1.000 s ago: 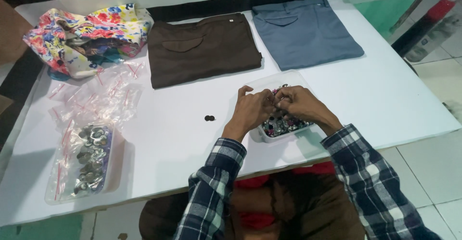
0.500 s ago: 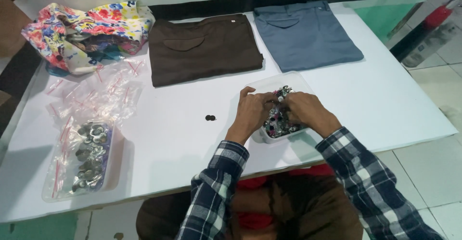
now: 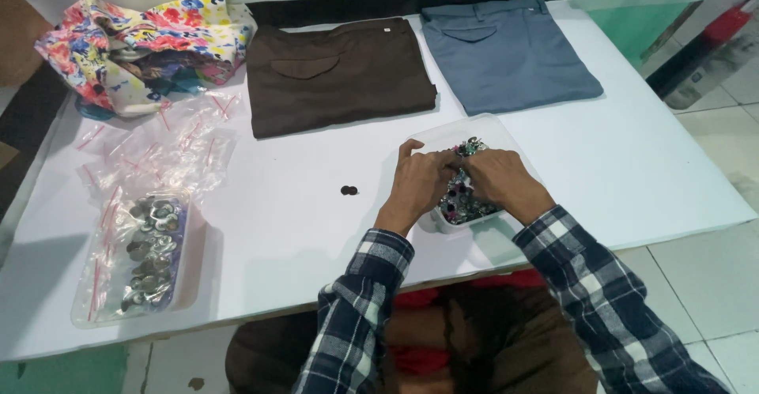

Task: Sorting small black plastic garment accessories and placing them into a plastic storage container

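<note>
Picking through a clear tub of small fasteners, left hand and right hand stay together, fingertips pinching pieces; two dark buttons remain untouched on the white surface.

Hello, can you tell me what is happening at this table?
A person in a checked shirt has both hands in a clear tray of small buttons. The left hand and right hand meet over the pile. Two dark buttons lie loose on the white table. Brown trousers and grey trousers lie folded behind.
</note>
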